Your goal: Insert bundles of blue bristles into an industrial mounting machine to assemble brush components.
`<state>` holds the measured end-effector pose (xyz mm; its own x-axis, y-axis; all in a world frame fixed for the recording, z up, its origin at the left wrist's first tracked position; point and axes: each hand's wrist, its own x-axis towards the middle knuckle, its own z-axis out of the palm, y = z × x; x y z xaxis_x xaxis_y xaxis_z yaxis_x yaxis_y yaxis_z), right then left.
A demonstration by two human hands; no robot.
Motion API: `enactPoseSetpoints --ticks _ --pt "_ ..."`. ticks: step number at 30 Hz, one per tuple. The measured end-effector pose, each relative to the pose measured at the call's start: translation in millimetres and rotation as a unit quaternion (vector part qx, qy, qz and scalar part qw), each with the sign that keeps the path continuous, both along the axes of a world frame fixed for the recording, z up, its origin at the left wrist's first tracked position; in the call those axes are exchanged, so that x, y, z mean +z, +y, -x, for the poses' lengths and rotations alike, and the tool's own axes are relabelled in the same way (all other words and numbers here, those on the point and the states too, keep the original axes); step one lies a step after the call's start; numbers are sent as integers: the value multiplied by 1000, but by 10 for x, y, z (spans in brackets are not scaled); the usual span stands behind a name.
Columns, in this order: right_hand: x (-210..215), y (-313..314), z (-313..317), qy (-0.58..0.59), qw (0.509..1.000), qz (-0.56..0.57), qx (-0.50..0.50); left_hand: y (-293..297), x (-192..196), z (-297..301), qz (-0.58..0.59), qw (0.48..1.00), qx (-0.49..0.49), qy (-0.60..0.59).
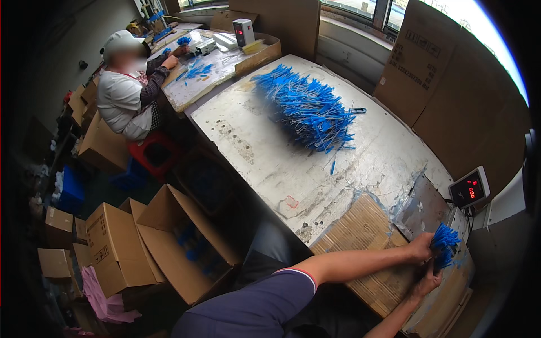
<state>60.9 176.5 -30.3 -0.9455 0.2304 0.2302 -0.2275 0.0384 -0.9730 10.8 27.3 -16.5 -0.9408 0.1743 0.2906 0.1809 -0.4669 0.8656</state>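
At the lower right, my left hand [420,248] is closed round a bundle of thin blue-ended pieces [446,235]. Just below it, my right hand [429,282] grips another blue bundle [444,258]. The two bundles are close together, blue ends facing away from me; whether they touch is hard to tell. Farther up the white worktable [265,186] lies a large heap of similar pieces [307,107], blue with thin silvery wire-like shafts. One loose blue piece [333,167] is at the heap's near edge.
A digital display box [469,189] stands beyond my hands. Corrugated cardboard [366,231] covers the table's near corner. An open carton [186,242] stands left of me. At the adjoining table, a co-worker [124,84] handles blue pieces. Cardboard panels [417,62] line the window side.
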Motion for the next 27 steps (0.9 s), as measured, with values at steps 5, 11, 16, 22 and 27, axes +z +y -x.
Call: enactPoseSetpoints --ticks 5,11,16,22,27 --pt "-21 160 51 -37 994 97 -21 5 -34 79 50 991 119 -23" --pt "35 133 -24 34 978 135 -156 -60 14 146 69 980 173 -67" --pt "24 61 -4 16 995 73 -71 -7 26 -12 40 976 180 118" --pt "51 -36 -19 13 996 1 -88 24 18 -9 28 988 114 100" --pt "-116 73 49 24 995 -62 -72 22 16 67 -37 999 12 -20"
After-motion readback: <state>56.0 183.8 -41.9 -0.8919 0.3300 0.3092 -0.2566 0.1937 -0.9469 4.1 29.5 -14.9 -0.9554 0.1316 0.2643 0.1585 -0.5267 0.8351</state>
